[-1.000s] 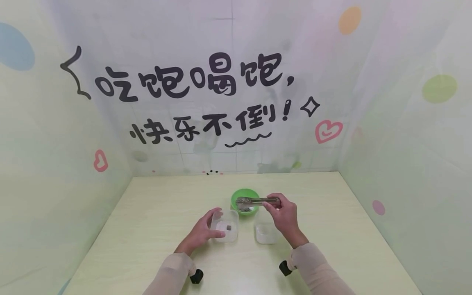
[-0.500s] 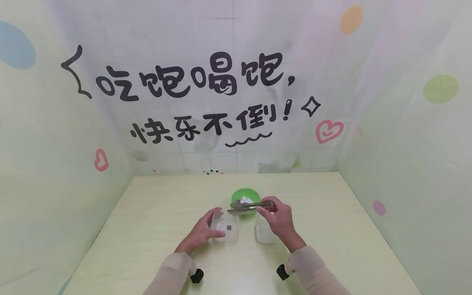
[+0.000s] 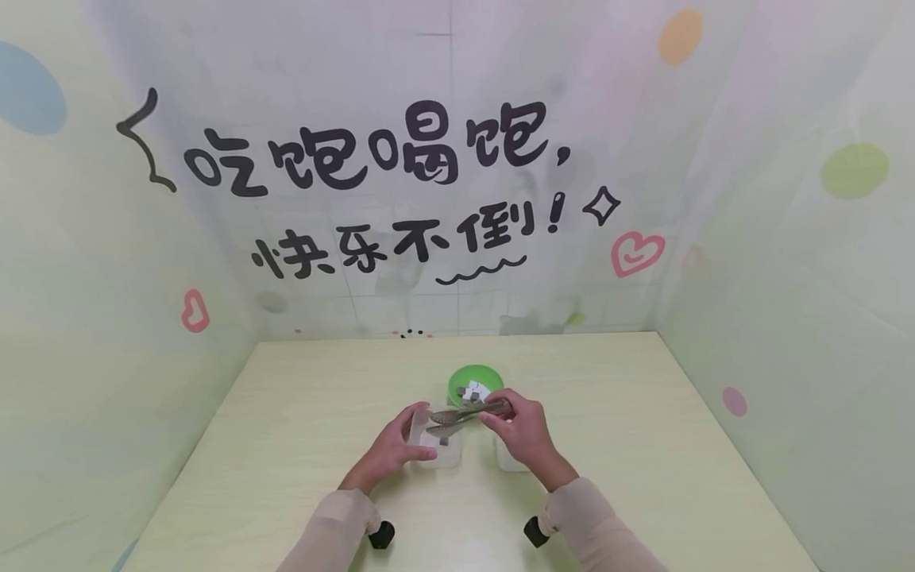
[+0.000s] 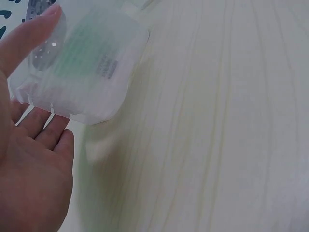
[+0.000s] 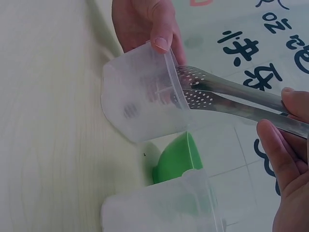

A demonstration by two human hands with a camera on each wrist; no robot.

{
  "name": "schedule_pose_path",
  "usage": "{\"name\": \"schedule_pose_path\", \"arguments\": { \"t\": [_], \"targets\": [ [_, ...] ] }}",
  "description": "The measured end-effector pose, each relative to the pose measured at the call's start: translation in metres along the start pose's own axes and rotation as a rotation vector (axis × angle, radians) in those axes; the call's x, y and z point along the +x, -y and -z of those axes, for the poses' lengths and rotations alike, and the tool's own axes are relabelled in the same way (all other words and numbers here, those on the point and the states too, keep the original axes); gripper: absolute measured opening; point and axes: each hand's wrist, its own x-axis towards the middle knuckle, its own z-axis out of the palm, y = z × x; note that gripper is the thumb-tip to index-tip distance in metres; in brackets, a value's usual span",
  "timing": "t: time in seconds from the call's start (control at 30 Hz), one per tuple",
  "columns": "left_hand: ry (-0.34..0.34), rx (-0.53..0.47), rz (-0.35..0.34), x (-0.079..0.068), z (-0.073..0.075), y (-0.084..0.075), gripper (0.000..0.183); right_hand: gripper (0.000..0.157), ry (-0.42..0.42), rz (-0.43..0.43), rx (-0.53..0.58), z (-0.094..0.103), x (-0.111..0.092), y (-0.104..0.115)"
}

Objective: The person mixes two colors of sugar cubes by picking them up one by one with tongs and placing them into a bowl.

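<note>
My left hand [image 3: 391, 446] grips a translucent plastic container [image 3: 448, 459] by its left side, thumb at the front and fingers behind. Inside it lies a grey cube [image 3: 444, 442], a dim dark patch through the wall in the left wrist view. Between thumb and fingers, my right hand [image 3: 527, 430] pinches metal tongs [image 5: 231, 92]. Their perforated tips are at the container's mouth, slightly parted; I cannot tell whether a cube is between them. Behind stands a green bowl [image 3: 475, 372] with several white and grey cubes [image 3: 475, 391].
A second translucent container [image 3: 510, 458] stands on the wooden table [image 3: 322, 397], right of the held one and partly hidden by my right hand. A printed fabric wall [image 3: 457, 302] closes off the table's back, with more fabric at both sides.
My right hand has brought the tongs from over the green bowl leftward and nearer to me, to the container's mouth. The cubes in the bowl now show. The left hand has kept still.
</note>
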Motion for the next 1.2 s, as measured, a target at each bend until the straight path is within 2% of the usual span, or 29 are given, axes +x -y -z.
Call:
{"name": "schedule_pose_path", "arguments": {
  "t": [0.23, 0.3, 0.53, 0.63, 1.0, 1.2],
  "targets": [
    [0.013, -0.024, 0.009, -0.009, 0.0, -0.023, 0.081, 0.018, 0.03, -0.03, -0.026, -0.004, -0.001, 0.002],
    [0.018, -0.019, 0.006, -0.01, 0.0, -0.025, 0.08, 0.018, 0.035, -0.025, -0.029, -0.005, -0.001, 0.002],
    [0.007, -0.011, -0.011, -0.002, 0.0, -0.004, 0.083, 0.02, 0.06, -0.029, -0.07, -0.009, -0.001, 0.0],
    [0.01, 0.001, -0.018, 0.0, 0.001, 0.001, 0.083, 0.02, 0.082, -0.043, -0.09, -0.011, 0.0, -0.001],
    [0.009, 0.025, -0.008, 0.0, 0.001, 0.001, 0.086, 0.017, 0.158, -0.05, -0.139, -0.015, 0.002, 0.004],
    [0.007, 0.022, -0.006, -0.001, 0.0, -0.001, 0.086, 0.016, 0.174, -0.043, -0.169, -0.017, 0.001, 0.004]
  ]
}}
